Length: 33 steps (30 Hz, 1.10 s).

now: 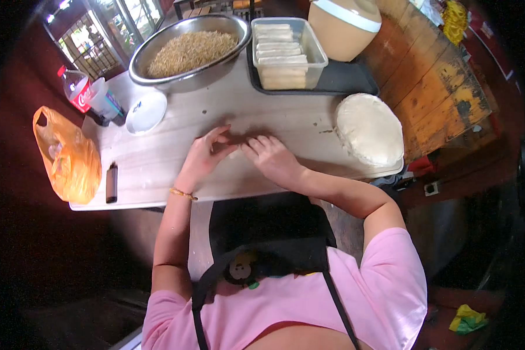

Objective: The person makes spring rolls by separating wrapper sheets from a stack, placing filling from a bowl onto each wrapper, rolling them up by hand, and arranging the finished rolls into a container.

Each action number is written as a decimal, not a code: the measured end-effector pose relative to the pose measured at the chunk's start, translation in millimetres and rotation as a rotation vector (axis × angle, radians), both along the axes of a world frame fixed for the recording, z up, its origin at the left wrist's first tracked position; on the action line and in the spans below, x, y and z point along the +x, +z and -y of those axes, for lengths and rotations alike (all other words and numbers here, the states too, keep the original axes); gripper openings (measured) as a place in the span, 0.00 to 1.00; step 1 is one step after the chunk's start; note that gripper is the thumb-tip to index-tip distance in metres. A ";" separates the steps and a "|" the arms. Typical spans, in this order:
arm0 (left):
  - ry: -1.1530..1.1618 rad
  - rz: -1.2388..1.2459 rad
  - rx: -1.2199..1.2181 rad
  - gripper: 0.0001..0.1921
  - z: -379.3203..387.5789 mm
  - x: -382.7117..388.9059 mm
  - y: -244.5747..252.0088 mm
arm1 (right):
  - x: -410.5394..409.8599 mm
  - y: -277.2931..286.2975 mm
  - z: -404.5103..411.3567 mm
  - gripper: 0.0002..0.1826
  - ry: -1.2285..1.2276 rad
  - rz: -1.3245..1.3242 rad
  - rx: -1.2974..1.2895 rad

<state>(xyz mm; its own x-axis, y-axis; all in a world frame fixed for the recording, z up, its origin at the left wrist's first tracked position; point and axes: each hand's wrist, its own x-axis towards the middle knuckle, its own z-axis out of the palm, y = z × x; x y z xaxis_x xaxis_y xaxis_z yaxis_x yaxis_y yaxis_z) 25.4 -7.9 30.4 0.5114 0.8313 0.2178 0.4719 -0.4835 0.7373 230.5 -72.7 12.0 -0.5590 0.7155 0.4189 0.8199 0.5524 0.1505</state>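
Observation:
Both hands are over the pale wood-grain table [179,118] in front of me. My left hand [204,154] has its thumb and fingers spread, and nothing shows between them. A thin pale piece, too small to name, lies by the thumb tip. My right hand [272,159] is palm down on the tabletop, its fingers close together; anything under them is hidden. To its right sits a stack of thin round white dough wrappers [369,129]. Beyond the hands, a clear plastic container [317,65] holds several rows of pale rolls [282,54].
A steel bowl [133,65] of shredded brownish food [192,52] stands back left. The container rests on a black tray [348,78] near a tan vessel [345,33]. Leftward are a white saucer [146,113], cup [105,100], Coca-Cola bottle [75,89], orange bag [70,162] and dark lighter-like object [112,183].

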 end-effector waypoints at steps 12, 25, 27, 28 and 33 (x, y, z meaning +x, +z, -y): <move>0.299 0.241 0.217 0.14 -78.8 -7.0 -28.4 | 57.2 108.1 -148.5 0.09 -0.053 -0.048 0.282; 0.287 0.164 0.355 0.15 -92.2 -10.1 -32.2 | 154.8 148.3 -317.6 0.19 0.004 -0.262 -0.759; 0.298 0.174 0.321 0.15 -90.7 -11.3 -30.7 | 151.9 150.0 -314.9 0.19 -0.020 -0.211 -0.796; 0.308 0.185 0.290 0.15 -90.1 -11.4 -29.7 | 149.6 151.2 -312.1 0.20 -0.046 -0.160 -0.830; 0.309 0.142 0.345 0.16 -91.3 -10.9 -32.0 | 140.3 138.7 -298.7 0.24 -0.092 -0.194 -0.738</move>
<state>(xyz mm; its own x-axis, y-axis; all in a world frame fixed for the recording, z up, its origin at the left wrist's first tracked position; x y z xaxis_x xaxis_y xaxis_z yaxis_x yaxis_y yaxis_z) 14.5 83.4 -1.5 0.1970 0.8066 0.5572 0.5388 -0.5639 0.6259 370.8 225.9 150.7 -0.4485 0.8881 -0.1007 0.8417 0.3819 -0.3816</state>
